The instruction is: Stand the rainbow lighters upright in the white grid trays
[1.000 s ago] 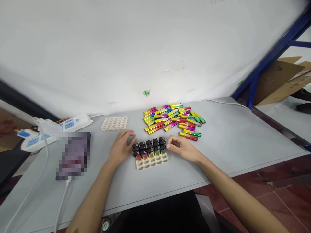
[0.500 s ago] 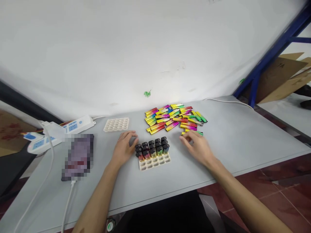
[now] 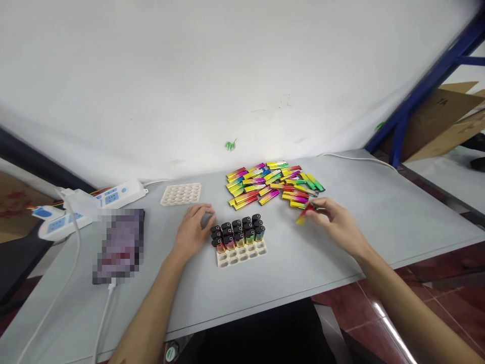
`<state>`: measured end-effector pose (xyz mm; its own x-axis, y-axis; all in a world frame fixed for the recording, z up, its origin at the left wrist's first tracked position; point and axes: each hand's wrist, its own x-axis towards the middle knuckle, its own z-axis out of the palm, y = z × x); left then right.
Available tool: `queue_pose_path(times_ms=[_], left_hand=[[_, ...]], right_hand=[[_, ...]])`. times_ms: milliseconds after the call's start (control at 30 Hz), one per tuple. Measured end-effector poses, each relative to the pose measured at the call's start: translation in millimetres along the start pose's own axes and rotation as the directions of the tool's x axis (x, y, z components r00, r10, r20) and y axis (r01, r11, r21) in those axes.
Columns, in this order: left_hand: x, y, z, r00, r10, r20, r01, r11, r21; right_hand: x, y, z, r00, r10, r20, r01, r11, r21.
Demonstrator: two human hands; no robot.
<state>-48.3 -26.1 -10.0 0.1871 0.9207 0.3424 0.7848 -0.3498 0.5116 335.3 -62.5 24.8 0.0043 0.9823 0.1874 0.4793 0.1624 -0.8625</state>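
Note:
Between the fingertips of my right hand [image 3: 333, 220] is a red and yellow lighter [image 3: 303, 215], blurred, just in front of a loose pile of colourful metallic lighters [image 3: 261, 184]. My left hand [image 3: 195, 227] rests on the table with its fingers apart, close to the left side of a pale tray [image 3: 242, 255]. Several lighters with black tops [image 3: 238, 230] stand upright in the tray's back rows. The holes in its front rows hold nothing.
A second pale tray [image 3: 181, 194] lies behind my left hand. At the left are a white power strip [image 3: 113, 197], a pixelated dark object [image 3: 121, 245] and a white cable [image 3: 104, 313]. Cardboard boxes [image 3: 435, 121] stand beyond a blue frame [image 3: 399, 134] at the right.
My right hand has moved right and now holds a red and yellow lighter, lifted from the front right of the pile. The left hand has stayed in place.

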Motion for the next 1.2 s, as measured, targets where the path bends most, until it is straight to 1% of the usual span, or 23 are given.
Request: queue_pose_path(times_ms=[33,100,167,233,333,433,633,767,933,1033,1200], left_hand=[[0,0,-0.3,1.000,-0.007,0.001,0.007,1.000,0.002],[0,1,-0.9,1.000,-0.018,0.007,0.018,1.000,0.006],[0,1,-1.2,1.000,-0.018,0.012,0.018,1.000,0.008],[0,0,-0.8,1.000,-0.010,0.014,0.010,1.000,0.011],[0,-2,0.5,1.000,0.003,0.004,-0.003,1.000,0.018],[1,-4,1.3,1.000,0.016,-0.011,-0.016,1.000,0.024],[2,-3,0.1,1.000,0.019,-0.009,-0.018,1.000,0.019],[2,-4,0.3,0.999,0.034,-0.030,-0.033,0.999,0.030],[1,-4,0.2,0.999,0.027,-0.028,-0.027,0.999,0.023],[1,-3,-0.1,0.999,0.038,-0.037,-0.038,0.999,0.016],[2,-2,-1.3,1.000,0.014,-0.014,-0.014,1.000,0.027]], right_hand=[[7,-8,4,0.999,0.046,0.017,-0.048,0.987,0.155],[21,-24,16,0.996,0.083,0.044,-0.094,0.903,0.420],[35,-34,33,0.991,0.096,0.094,-0.133,0.819,0.559],[46,-38,52,0.978,0.107,0.179,-0.196,0.762,0.617],[52,-35,74,0.955,0.162,0.249,-0.287,0.724,0.628],[49,-29,83,0.933,0.233,0.275,-0.358,0.687,0.632],[42,-27,80,0.930,0.281,0.238,-0.367,0.641,0.674],[44,-25,81,0.914,0.327,0.243,-0.401,0.625,0.669],[45,-24,82,0.918,0.309,0.250,-0.395,0.633,0.666],[44,-25,80,0.919,0.293,0.264,-0.393,0.622,0.677],[44,-26,79,0.915,0.296,0.274,-0.403,0.615,0.678]])
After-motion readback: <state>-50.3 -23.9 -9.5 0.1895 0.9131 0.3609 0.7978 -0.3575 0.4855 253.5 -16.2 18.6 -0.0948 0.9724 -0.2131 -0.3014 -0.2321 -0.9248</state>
